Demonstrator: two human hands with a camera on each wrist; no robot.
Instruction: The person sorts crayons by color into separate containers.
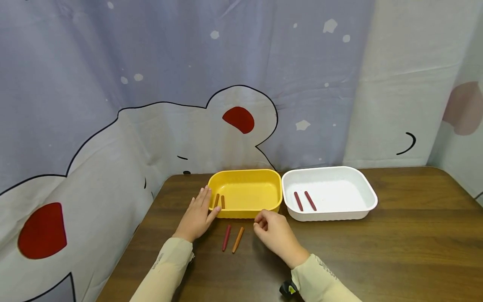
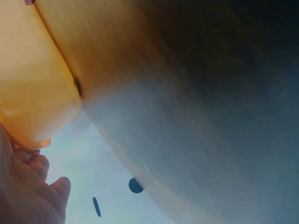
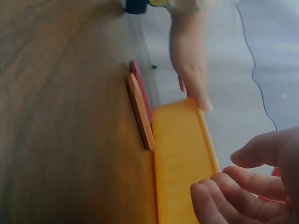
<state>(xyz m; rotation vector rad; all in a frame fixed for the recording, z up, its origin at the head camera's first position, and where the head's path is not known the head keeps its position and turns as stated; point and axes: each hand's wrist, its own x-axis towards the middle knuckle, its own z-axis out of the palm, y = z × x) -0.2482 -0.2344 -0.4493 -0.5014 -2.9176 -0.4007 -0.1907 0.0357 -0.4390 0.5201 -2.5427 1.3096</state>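
My left hand (image 1: 196, 214) rests on the left end of a yellow plastic tray (image 1: 245, 214), its fingers straight along the rim. Beside the tray's front right corner is my right hand (image 1: 277, 235), fingers loosely bent; the right wrist view shows a gap between thumb and fingertips, with nothing held. On the table between the hands lie a red crayon (image 1: 227, 238) and an orange crayon (image 1: 237, 240). Two orange crayons (image 1: 223, 202) lie inside the yellow tray at its left. In the left wrist view, fingers (image 2: 39, 165) touch the tray's edge.
A white tray (image 1: 339, 214) stands directly right of the yellow one, with two red crayons (image 1: 310, 201) in its left part. Both trays sit on a brown wooden table (image 1: 415, 235) near its back edge. A printed curtain (image 1: 170, 63) hangs behind the table.
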